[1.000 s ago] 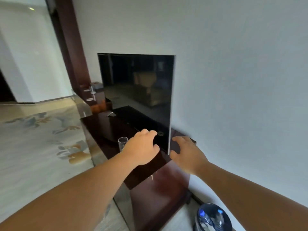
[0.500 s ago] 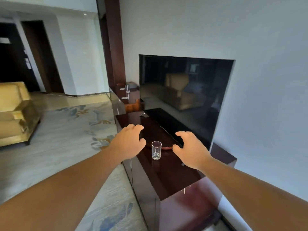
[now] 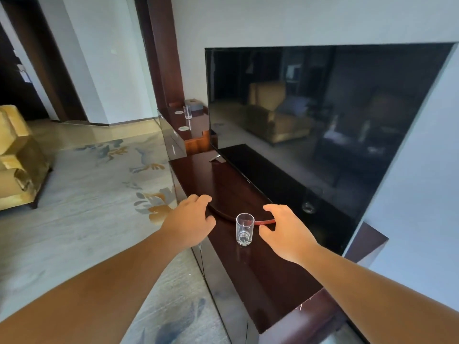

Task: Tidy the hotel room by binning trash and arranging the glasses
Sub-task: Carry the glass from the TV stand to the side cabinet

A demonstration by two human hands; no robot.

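Both hands have dropped closer since the earlier frame. Left hand (image 3: pixel 188 220) and right hand (image 3: pixel 285 230) flank the glass (image 3: pixel 244 229), fingers loosely curled apart and not on it. It stands upright on the desk (image 3: pixel 273 281) before the TV (image 3: pixel 323 120); a second glass (image 3: pixel 187 112) stands past the TV's far end. Arranging looks barely begun.

Left hand (image 3: pixel 188 220), right hand (image 3: pixel 285 232) — fingers curled

Hotel room: wall TV (image 3: pixel 323 125) over dark wood console (image 3: pixel 260 264), patterned carpet (image 3: pixel 99 194), yellow armchair (image 3: pixel 17 157), coasters with a glass (image 3: pixel 187 112).
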